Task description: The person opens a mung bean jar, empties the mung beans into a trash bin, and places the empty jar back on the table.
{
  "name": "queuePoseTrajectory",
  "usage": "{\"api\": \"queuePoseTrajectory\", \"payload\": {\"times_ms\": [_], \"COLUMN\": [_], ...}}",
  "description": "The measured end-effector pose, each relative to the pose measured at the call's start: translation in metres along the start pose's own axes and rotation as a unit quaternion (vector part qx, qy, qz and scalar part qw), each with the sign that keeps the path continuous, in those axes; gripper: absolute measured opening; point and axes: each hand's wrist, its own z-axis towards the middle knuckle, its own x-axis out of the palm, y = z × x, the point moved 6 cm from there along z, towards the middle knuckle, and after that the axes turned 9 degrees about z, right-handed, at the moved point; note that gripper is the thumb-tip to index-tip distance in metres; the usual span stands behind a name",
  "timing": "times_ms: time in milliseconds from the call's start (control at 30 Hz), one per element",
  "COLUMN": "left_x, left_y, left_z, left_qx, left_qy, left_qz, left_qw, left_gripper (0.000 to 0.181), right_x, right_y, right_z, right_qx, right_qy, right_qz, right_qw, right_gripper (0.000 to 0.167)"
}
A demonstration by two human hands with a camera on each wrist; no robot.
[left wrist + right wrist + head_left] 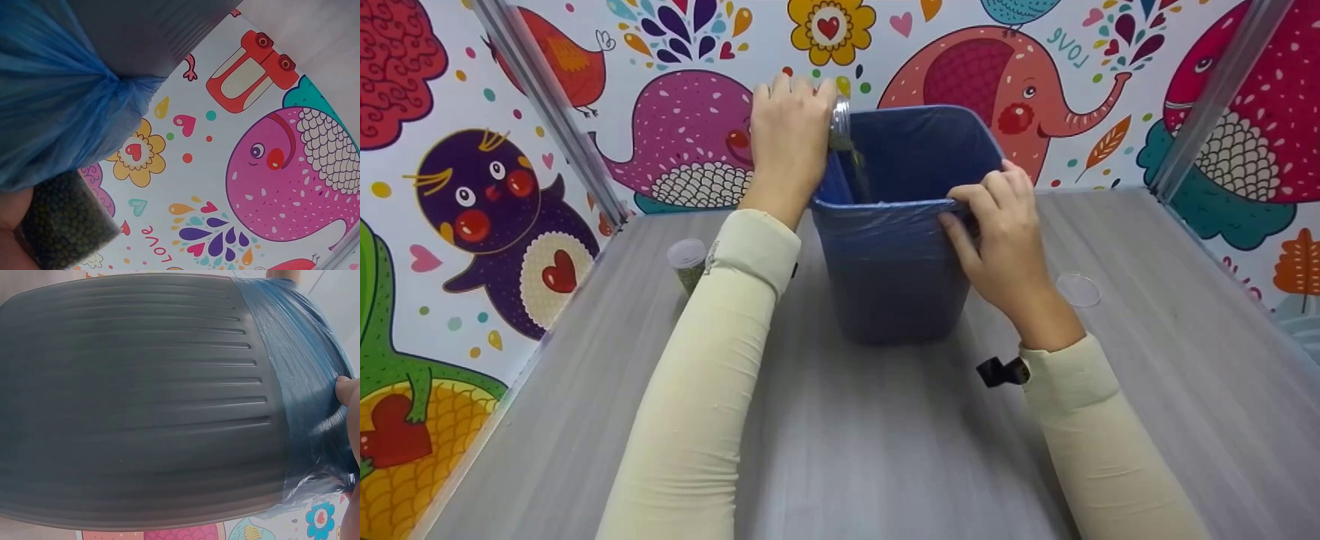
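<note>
A grey trash bin (896, 292) lined with a blue plastic bag (885, 217) stands upright on the table. My left hand (791, 139) grips a clear jar (67, 225) of small green beans, tipped over the bin's left rim. A stream of beans (858, 172) falls from the jar's mouth into the bin. At the front right corner my right hand (1005, 232) holds the bin's rim and bag, its thumb against the outside in the right wrist view. The bin's bottom inside is hidden.
Left of the bin, partly behind my left sleeve, stands a second clear jar (688, 259) with greenish contents and a lid. A thin clear round lid (1080, 290) lies on the table (840, 450) to the right. Cartoon-printed walls (697, 135) enclose the back and sides.
</note>
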Motion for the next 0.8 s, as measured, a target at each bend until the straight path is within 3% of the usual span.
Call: {"api": "queuePoseTrajectory", "payload": {"times_ms": [500,800], "left_x": [-0.0020,-0.0011], "left_y": [-0.0020,-0.0027], "left_z": [0.0000,0.0006], "left_qx": [0.005,0.007], "left_qy": [-0.007,0.004], "left_qz": [0.004,0.010], "left_qw": [1.0000,0.9999], "left_gripper": [0.044,0.046], "right_x": [-0.0020,-0.0012], "right_y": [0.0025,0.0017], "right_z": [0.0013,0.0005], "right_qx": [-0.010,-0.002], "right_qy": [-0.021,-0.017], "right_qz": [0.023,0.023], "right_qw": [0.9995,0.9996], "right_gripper": [0.015,0.015]}}
